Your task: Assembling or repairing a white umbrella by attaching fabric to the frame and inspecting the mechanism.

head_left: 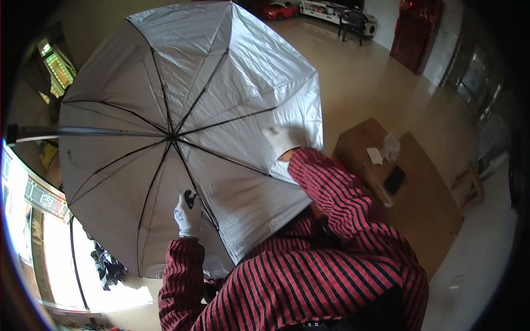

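A large open umbrella (221, 71) with a silver inner canopy and black ribs fills the upper left, its hub (172, 134) facing me. My left hand (187, 216), in a white glove, grips the black handle (190, 197) at the end of the shaft. My right hand (280, 140), also in a white glove, reaches up and rests against the inside of the canopy between two ribs near the right rim; its finger position is hard to make out against the pale fabric. Both forearms wear red and black striped sleeves.
A brown wooden table (430, 220) stands to the right with a black phone (395, 179), a white slip of paper (374, 155) and a clear plastic bag (390, 146). Far back are a red toy car (281, 10), a dark chair (353, 22) and a red door (414, 33). Bright windows (61, 259) line the left.
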`<act>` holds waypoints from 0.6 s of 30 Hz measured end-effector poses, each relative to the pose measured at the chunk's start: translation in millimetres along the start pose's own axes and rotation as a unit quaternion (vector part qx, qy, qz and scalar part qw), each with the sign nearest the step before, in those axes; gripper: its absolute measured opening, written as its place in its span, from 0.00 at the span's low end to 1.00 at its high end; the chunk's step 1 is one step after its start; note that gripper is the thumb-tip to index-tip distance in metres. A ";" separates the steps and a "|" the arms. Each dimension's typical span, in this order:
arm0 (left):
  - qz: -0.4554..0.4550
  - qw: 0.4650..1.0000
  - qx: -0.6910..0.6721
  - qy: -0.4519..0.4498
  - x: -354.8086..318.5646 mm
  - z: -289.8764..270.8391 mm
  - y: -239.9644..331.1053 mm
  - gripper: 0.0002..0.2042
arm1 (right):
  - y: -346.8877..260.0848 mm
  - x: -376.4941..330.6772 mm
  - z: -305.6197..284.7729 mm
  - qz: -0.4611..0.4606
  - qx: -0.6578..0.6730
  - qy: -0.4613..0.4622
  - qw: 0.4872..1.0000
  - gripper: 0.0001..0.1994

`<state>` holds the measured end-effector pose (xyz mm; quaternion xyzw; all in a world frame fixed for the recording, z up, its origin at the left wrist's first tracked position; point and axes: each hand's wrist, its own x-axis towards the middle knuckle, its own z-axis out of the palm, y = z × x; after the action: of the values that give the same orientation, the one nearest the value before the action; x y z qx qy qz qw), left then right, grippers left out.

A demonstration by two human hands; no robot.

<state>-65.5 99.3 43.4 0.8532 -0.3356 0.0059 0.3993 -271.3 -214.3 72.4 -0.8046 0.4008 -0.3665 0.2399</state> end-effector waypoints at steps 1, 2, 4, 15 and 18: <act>0.079 0.993 -0.048 0.069 6.1 -10.2 -0.9 0.16 | -59.8 3.1 -44.9 0.009 -0.167 0.001 0.986 0.18; 0.184 0.971 -0.097 0.117 22.3 -23.6 15.5 0.19 | -80.3 16.3 -74.3 0.047 -0.186 0.018 0.981 0.17; 0.229 0.940 -0.183 0.177 57.0 -32.1 41.9 0.23 | -47.0 71.2 -85.7 -0.053 0.062 0.273 0.958 0.21; -0.103 0.875 -0.473 0.027 150.7 -89.7 125.8 0.22 | -30.1 122.9 -143.7 0.036 -0.043 0.092 0.994 0.36; -0.132 0.877 -0.461 -0.032 152.2 -95.9 132.8 0.28 | -16.4 133.1 -146.7 -0.011 -0.100 0.132 0.986 0.37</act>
<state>0.4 18.0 241.1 0.6090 -0.1973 -0.2293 0.7332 -323.8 -327.8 226.9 -0.7734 0.4550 -0.4302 0.0990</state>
